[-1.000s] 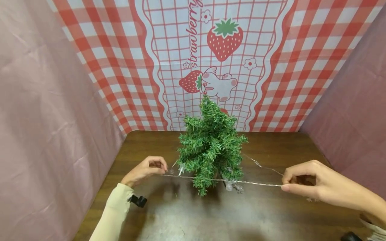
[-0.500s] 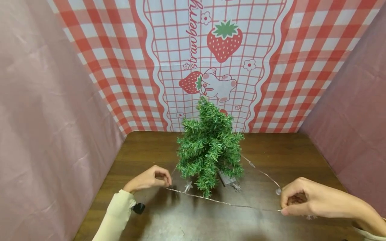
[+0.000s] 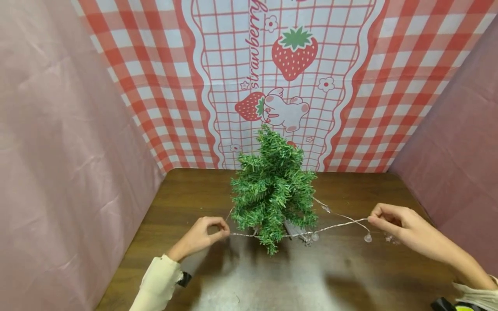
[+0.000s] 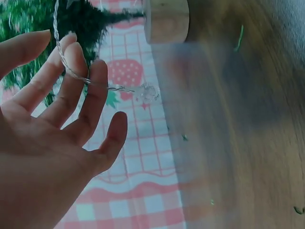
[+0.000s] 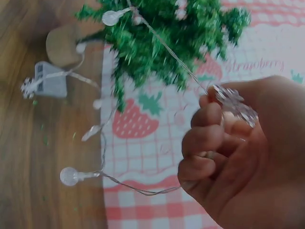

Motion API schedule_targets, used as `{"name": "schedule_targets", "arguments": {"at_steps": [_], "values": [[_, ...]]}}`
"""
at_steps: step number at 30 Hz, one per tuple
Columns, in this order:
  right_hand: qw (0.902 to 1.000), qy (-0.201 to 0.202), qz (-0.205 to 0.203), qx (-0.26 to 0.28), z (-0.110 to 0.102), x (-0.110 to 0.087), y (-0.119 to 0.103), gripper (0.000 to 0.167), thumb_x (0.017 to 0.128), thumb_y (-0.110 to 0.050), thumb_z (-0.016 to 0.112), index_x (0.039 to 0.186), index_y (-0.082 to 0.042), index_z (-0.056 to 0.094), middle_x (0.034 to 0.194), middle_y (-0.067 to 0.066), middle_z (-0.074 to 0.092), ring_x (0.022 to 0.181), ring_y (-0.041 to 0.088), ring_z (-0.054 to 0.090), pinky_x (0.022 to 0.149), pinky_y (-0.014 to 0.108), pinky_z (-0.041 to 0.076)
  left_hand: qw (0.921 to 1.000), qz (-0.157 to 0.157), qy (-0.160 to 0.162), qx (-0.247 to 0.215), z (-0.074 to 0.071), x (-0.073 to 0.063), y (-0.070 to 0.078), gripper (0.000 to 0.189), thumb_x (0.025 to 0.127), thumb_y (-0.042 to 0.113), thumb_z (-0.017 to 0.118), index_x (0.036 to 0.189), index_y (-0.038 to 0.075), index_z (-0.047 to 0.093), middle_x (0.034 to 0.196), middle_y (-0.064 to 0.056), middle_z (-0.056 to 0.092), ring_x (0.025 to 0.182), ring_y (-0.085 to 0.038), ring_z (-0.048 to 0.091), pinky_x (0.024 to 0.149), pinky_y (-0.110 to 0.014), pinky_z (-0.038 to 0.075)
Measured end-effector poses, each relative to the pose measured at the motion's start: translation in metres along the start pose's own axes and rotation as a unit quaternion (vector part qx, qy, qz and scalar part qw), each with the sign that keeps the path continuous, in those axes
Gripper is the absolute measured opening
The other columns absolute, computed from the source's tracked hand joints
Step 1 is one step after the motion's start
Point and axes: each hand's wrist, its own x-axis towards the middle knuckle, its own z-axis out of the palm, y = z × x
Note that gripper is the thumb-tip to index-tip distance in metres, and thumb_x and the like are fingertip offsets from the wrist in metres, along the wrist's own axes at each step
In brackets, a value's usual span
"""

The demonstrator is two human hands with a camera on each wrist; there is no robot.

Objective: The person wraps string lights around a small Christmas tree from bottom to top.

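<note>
A small artificial Christmas tree (image 3: 272, 185) stands upright on a round wooden base (image 4: 167, 21). A clear-wired string of lights (image 3: 334, 225) crosses in front of its lower branches, and another stretch comes from behind it on the right. On the left, my left hand (image 3: 198, 237) pinches the wire between thumb and index finger. Its other fingers are loosely bent, with a clear bulb (image 4: 147, 94) hanging past them. To the right of the tree, my right hand (image 3: 408, 229) pinches the wire beside a snowflake-shaped light (image 5: 233, 102), fingers curled. A round bulb (image 5: 69, 176) dangles below it.
A translucent box (image 5: 53, 81) lies on the table beside the base, overlapped by a snowflake light (image 5: 28, 88). Green scraps (image 4: 185, 137) dot the brown wooden table (image 3: 280, 285). Behind hangs a strawberry-print cloth (image 3: 295, 103); pink curtains (image 3: 78, 151) flank both sides.
The front stretch of wire dipped toward me, then came back up against the lower branches. My right hand dropped, then rose again; my left hand shifted slightly right and nearer me.
</note>
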Motion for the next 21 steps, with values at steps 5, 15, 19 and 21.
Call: {"name": "schedule_targets", "arguments": {"at_steps": [5,15,19,21], "values": [[0.9966,0.070,0.042,0.005,-0.002,0.006,0.026,0.015,0.105,-0.022,0.052,0.098,-0.011,0.058,0.063,-0.002,0.047,0.049,0.012,0.045,0.042,0.031,0.040,0.9953,0.067,0.050,0.050,0.013,0.003,0.011,0.008,0.088,0.007,0.072,0.091,0.014,0.070,0.088,0.003,0.070,0.084,-0.009,0.063,0.080,-0.031,0.055],[0.9768,0.208,0.046,0.019,-0.005,0.014,0.057,0.015,0.104,-0.020,0.054,0.099,-0.007,0.059,0.062,0.005,0.053,0.050,0.018,0.049,0.043,0.031,0.041,0.9728,0.119,0.134,0.147,0.038,0.011,0.031,0.019,0.086,-0.002,0.072,0.100,0.009,0.066,0.092,0.001,0.069,0.084,-0.009,0.064,0.077,-0.034,0.054],[0.9669,0.251,0.028,0.038,-0.003,0.017,0.061,0.013,0.104,-0.016,0.054,0.098,-0.005,0.056,0.063,0.004,0.055,0.050,0.015,0.051,0.044,0.030,0.042,0.9764,0.098,0.141,0.131,0.045,0.010,0.029,0.021,0.086,-0.001,0.071,0.102,0.009,0.061,0.093,0.000,0.069,0.085,-0.009,0.064,0.078,-0.036,0.052],[0.9627,0.265,0.024,0.051,-0.001,0.019,0.062,0.014,0.104,-0.015,0.053,0.097,-0.002,0.054,0.064,0.004,0.056,0.050,0.012,0.051,0.044,0.029,0.042,0.9747,0.093,0.149,0.138,0.047,0.008,0.027,0.022,0.085,-0.001,0.072,0.100,0.009,0.060,0.091,0.001,0.068,0.085,-0.009,0.064,0.078,-0.036,0.051]]}}
